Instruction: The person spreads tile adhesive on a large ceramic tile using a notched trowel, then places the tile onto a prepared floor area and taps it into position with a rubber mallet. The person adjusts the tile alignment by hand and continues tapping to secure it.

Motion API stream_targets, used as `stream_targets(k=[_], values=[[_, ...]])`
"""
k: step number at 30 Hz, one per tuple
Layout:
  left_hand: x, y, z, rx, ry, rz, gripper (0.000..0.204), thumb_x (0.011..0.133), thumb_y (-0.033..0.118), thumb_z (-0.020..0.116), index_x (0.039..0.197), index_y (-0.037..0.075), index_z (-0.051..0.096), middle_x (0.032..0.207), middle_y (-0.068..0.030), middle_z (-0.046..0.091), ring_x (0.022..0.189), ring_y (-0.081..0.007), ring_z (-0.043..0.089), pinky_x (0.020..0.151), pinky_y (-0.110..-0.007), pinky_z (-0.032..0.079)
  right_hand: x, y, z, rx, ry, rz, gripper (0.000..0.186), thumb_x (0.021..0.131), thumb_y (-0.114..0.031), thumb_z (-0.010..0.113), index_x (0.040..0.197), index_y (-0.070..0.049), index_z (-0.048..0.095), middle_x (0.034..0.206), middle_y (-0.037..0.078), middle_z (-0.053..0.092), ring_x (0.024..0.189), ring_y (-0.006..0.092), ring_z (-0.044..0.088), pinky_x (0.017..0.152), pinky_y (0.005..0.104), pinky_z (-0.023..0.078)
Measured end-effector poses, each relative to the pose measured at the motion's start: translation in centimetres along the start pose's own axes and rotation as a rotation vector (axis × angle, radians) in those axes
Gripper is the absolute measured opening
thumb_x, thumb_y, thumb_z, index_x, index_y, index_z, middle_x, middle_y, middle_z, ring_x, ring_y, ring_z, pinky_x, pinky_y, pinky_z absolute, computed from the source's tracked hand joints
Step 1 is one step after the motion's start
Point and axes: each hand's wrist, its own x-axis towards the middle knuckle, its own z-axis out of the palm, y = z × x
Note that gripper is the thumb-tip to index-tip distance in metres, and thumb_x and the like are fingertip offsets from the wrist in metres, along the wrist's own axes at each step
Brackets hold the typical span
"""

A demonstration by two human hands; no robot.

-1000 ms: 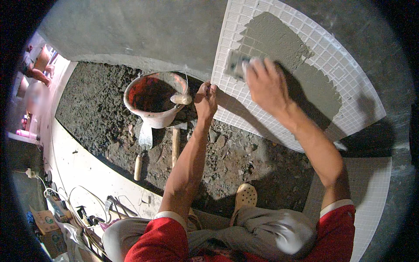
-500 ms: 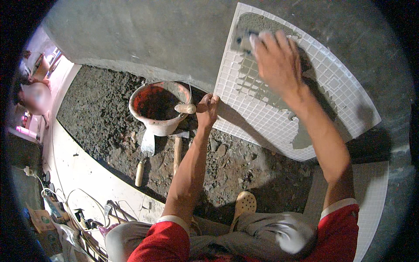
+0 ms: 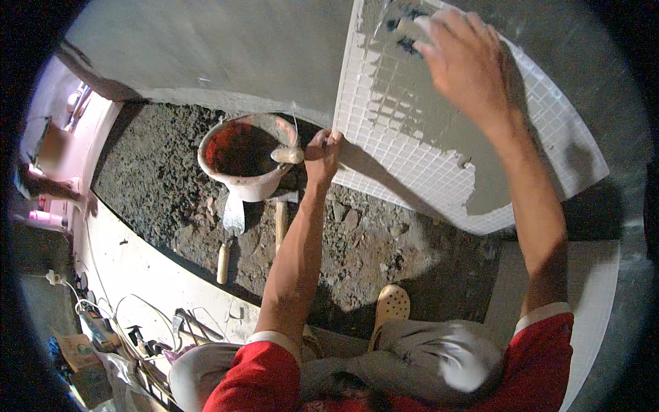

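My left hand (image 3: 321, 156) has its fingers closed on the left edge of an upright white mosaic tile sheet (image 3: 367, 141). My right hand (image 3: 467, 69) grips a flat spreading tool (image 3: 405, 31) at the sheet's top edge, where grey mortar (image 3: 489, 196) lies smeared over the small squares. Beside my left hand stands a whitish bucket (image 3: 247, 185), red-stained inside, with a wooden handle (image 3: 287, 155) across its rim. Below the bucket lie a trowel (image 3: 233, 218) with a wooden handle and a hammer (image 3: 280, 226), partly behind my left arm.
Rough rubble (image 3: 158, 165) lies under the bucket, bordered by a curved white ledge (image 3: 144, 254) with cables and assorted tools (image 3: 137, 336). Another person's arm (image 3: 58, 187) shows at the far left. A second tile sheet (image 3: 583, 295) is at my right. A grey plastered wall (image 3: 226, 48) rises behind.
My right hand has moved up and rightward with the tool to the sheet's top. The mortar's smeared pattern has changed. My left hand remains on the edge. The other person's arm has shifted.
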Motion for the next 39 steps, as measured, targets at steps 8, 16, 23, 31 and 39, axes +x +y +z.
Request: stream_targets(k=[8, 16, 23, 31, 39], values=[[-0.1, -0.4, 0.2, -0.015, 0.034, 0.024, 0.055, 0.098, 0.049, 0.061, 0.116, -0.002, 0.071, 0.097, -0.0197, 0.075, 0.09, -0.0323, 0.072, 0.083, -0.041, 0.054, -19.2, -10.9, 4.0, 0.073, -0.588, -0.004, 0.037, 0.088, -0.016, 0.06, 0.122, -0.003, 0.066, 0.116, 0.013, 0.063, 0.114, 0.0322, 0.056, 0.099, 0.0491, 0.042], [0.0, -1.4, 1.0, -0.17, 0.03, 0.03, 0.047, 0.102, 0.041, 0.059, 0.114, -0.002, 0.07, 0.091, -0.013, 0.071, 0.085, -0.0227, 0.066, 0.078, -0.036, 0.051, -13.9, -1.9, -3.8, -0.047, -0.097, 0.302, 0.034, 0.091, -0.016, 0.069, 0.122, -0.005, 0.068, 0.108, 0.009, 0.063, 0.095, 0.0296, 0.057, 0.08, 0.0449, 0.041], [0.4, -1.9, 0.5, -0.095, -0.028, 0.03, 0.045, 0.105, 0.037, 0.057, 0.122, -0.003, 0.067, 0.104, -0.0171, 0.07, 0.092, -0.0259, 0.065, 0.083, -0.04, 0.051, -15.5, -5.9, -1.8, 0.179, -0.427, 0.261, 0.033, 0.09, -0.015, 0.071, 0.121, -0.004, 0.068, 0.111, 0.01, 0.062, 0.099, 0.0297, 0.057, 0.082, 0.0456, 0.042], [0.5, -4.5, 2.2, -0.236, 0.048, 0.022, 0.041, 0.107, 0.031, 0.056, 0.12, -0.007, 0.066, 0.114, -0.0143, 0.07, 0.105, -0.0256, 0.064, 0.097, -0.039, 0.05, -9.3, 1.4, -4.4, -0.343, -0.07, 0.175, 0.036, 0.093, -0.024, 0.069, 0.128, -0.014, 0.068, 0.12, 0.009, 0.063, 0.113, 0.0347, 0.057, 0.095, 0.0531, 0.044], [0.4, -2.4, 0.5, -0.065, -0.01, 0.093, 0.048, 0.102, 0.04, 0.061, 0.123, -0.002, 0.068, 0.102, -0.0116, 0.072, 0.093, -0.0208, 0.064, 0.085, -0.036, 0.05, -14.6, -3.8, -1.1, -0.025, -0.445, 0.048, 0.037, 0.093, -0.027, 0.069, 0.124, -0.008, 0.069, 0.115, 0.008, 0.064, 0.105, 0.0283, 0.059, 0.088, 0.0472, 0.045]])
